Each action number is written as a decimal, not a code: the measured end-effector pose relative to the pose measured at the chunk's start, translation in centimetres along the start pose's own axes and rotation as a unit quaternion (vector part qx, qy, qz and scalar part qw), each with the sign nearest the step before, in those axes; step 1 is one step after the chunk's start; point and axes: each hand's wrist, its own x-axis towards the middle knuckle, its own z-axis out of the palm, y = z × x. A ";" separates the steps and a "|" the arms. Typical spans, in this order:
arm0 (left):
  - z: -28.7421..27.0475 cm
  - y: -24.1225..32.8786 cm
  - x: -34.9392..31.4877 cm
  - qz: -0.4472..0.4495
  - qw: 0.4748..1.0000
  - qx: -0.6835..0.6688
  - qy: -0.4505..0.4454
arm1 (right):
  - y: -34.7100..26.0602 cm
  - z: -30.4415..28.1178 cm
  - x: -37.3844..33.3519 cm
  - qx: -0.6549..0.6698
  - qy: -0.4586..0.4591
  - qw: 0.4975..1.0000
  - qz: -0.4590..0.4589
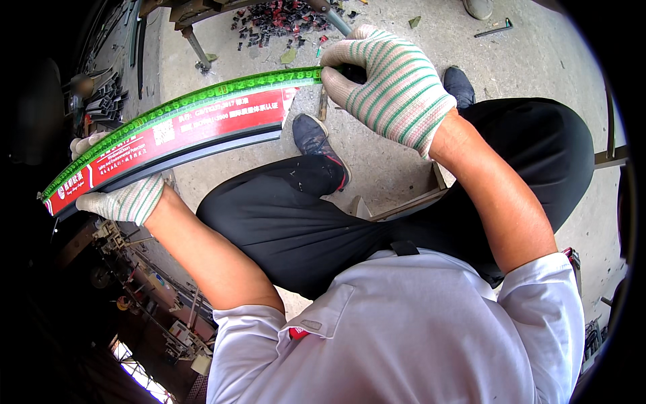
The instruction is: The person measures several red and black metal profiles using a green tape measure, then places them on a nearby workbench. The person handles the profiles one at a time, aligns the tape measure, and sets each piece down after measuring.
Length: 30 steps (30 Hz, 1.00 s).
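A dark profile strip with a red printed protective film (222,120) stretches across the left of the head view, above my lap. My left hand (131,203), in a white knitted glove with green stripes, is closed around its left part; some fingertips show on the far side. Along the strip's far edge runs the green blade of a tape measure (202,95), its end at the strip's left end. My right hand (393,89), gloved alike, is closed on the tape measure past the strip's right end. Most of the dark case is hidden inside the glove.
Small black and red offcuts (279,23) lie heaped on the concrete floor ahead, beside a metal leg (195,47). An L-shaped rod (494,31) lies at the far right. Several dark profiles (108,97) are stacked at left. My shoe (315,138) rests below the strip.
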 end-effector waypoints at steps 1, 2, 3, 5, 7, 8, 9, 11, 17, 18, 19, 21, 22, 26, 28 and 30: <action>0.0 0.3 0.0 0.000 1.000 -0.003 0.000 | -0.1 0.0 0.1 0.006 -0.002 1.000 -0.002; -0.2 0.3 0.1 -0.002 1.000 -0.004 0.004 | 0.0 0.0 0.1 0.005 -0.002 1.000 0.001; -0.4 0.4 0.2 -0.003 1.000 -0.004 0.009 | 0.0 0.0 0.1 0.005 -0.002 1.000 0.004; -0.5 0.5 0.2 -0.011 1.000 -0.009 0.005 | 0.0 0.1 0.1 0.006 -0.002 1.000 0.005; -0.6 0.6 0.1 -0.025 1.000 -0.016 -0.010 | 0.0 0.1 0.2 0.009 -0.003 1.000 0.001; -0.8 0.3 0.2 -0.024 1.000 -0.017 -0.007 | 0.1 0.1 0.1 0.005 -0.001 1.000 0.003; -1.0 0.1 0.4 -0.023 1.000 -0.018 -0.003 | 0.2 0.0 0.0 0.001 0.001 1.000 0.005; -1.0 0.2 0.4 -0.022 1.000 -0.017 -0.002 | 0.2 0.0 0.0 0.003 0.003 1.000 0.003; -1.1 0.5 0.4 -0.024 0.999 -0.031 -0.002 | 0.1 0.0 0.1 0.007 0.004 1.000 -0.001; -1.0 0.9 0.3 -0.023 0.999 -0.030 0.000 | 0.0 0.0 0.2 0.010 0.004 1.000 -0.003; -0.9 1.3 0.2 -0.021 0.999 -0.028 0.002 | -0.1 0.1 0.3 0.014 0.003 1.000 -0.006; -0.9 0.7 0.3 -0.030 0.998 -0.046 -0.001 | 0.2 0.1 0.1 0.007 0.011 1.000 -0.005; -1.0 0.4 0.3 -0.034 0.998 -0.055 -0.002 | 0.3 0.2 0.0 0.003 0.015 1.000 -0.005; -1.0 0.5 0.2 -0.019 0.999 -0.045 0.007 | 0.2 0.1 0.1 0.007 0.011 1.000 -0.005; -0.7 0.5 0.2 -0.005 1.000 -0.023 0.021 | 0.2 0.1 0.1 0.009 0.003 1.000 -0.004; -0.7 0.4 0.2 -0.005 1.000 -0.021 0.021 | 0.2 0.1 0.1 0.011 0.003 1.000 -0.006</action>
